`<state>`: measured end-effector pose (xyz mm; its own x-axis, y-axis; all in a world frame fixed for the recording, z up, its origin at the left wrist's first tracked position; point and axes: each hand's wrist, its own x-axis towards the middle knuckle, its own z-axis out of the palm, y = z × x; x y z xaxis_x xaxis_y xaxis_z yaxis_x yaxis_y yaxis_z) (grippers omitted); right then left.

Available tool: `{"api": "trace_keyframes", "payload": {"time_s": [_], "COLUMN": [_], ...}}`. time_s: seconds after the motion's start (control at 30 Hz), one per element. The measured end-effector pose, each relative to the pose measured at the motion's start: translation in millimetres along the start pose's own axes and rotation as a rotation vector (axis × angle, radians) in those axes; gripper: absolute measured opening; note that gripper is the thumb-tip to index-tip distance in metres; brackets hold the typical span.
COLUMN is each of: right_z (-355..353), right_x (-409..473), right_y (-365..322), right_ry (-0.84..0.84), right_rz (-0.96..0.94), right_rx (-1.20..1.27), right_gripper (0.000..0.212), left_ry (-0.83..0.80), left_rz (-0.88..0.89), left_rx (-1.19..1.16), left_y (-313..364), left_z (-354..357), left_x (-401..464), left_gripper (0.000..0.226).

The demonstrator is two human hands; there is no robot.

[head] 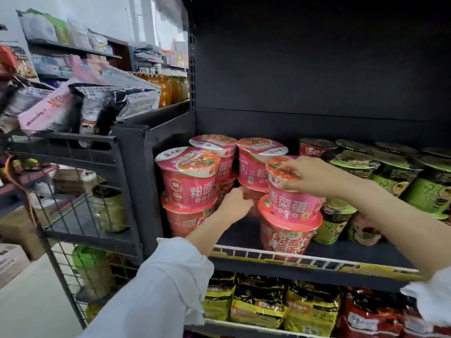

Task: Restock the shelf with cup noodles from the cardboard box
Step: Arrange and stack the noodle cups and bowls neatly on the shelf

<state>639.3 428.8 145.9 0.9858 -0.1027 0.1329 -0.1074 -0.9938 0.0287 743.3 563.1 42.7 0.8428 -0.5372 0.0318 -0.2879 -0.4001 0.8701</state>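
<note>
Pink cup noodles stand two high on the dark shelf (353,250). My right hand (314,175) grips the lid of the upper front pink cup (290,203), which sits on a red cup (285,237) at the shelf's front. My left hand (235,203) reaches between the stacks and holds a red cup (251,193) in the lower back row; most of that cup is hidden. Another pink stack (189,181) stands at the left front, with two more pink cups (253,162) behind. The cardboard box is out of view.
Green and black cup noodles (390,176) fill the shelf's right side. A white wire rail (268,256) runs along the shelf front. Bagged noodles (258,303) lie on the shelf below. A black wire rack (80,181) with packets stands to the left.
</note>
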Motion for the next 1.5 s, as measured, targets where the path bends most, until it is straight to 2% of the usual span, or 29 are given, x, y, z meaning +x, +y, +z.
{"api": "trace_keyframes", "payload": {"time_s": [0.13, 0.27, 0.4, 0.57, 0.7, 0.87, 1.03, 1.17, 1.3, 1.5], "right_z": [2, 1, -4, -2, 1, 5, -4, -3, 2, 16], "right_x": [23, 55, 87, 119, 133, 138, 141, 146, 148, 162], "right_y": [-9, -9, -6, -4, -3, 17, 34, 33, 23, -4], "right_ry": [0.105, 0.147, 0.090, -0.021, -0.069, -0.120, -0.154, -0.153, -0.073, 0.087], "right_rz": [0.006, 0.050, 0.080, 0.112, 0.123, 0.079, 0.055, 0.055, 0.085, 0.160], "right_rx": [0.090, 0.137, 0.166, 0.184, 0.119, 0.024, 0.108, 0.122, 0.045, -0.228], "right_gripper": [0.041, 0.043, 0.056, 0.061, 0.065, 0.056, 0.051, 0.048, 0.046, 0.049], "left_ry": [0.123, 0.121, 0.060, 0.022, -0.003, -0.095, 0.109, 0.066, 0.032, 0.027], "left_rz": [-0.036, -0.077, -0.129, -0.097, -0.063, -0.030, -0.126, -0.216, -0.248, -0.218], "left_rx": [-0.001, -0.062, -0.106, -0.233, -0.298, -0.261, -0.331, -0.502, -0.712, -0.671], "left_y": [-5, -7, -14, -19, -26, -29, -28, -28, -20, -28], "left_z": [-10, -14, -11, -4, 6, 17, 14, 20, 23, 29], "left_x": [20, 37, 54, 64, 71, 79, 105, 114, 113, 116], "left_gripper": [0.033, 0.035, 0.037, 0.061, 0.068, 0.063, 0.046, 0.042, 0.035, 0.033]}}
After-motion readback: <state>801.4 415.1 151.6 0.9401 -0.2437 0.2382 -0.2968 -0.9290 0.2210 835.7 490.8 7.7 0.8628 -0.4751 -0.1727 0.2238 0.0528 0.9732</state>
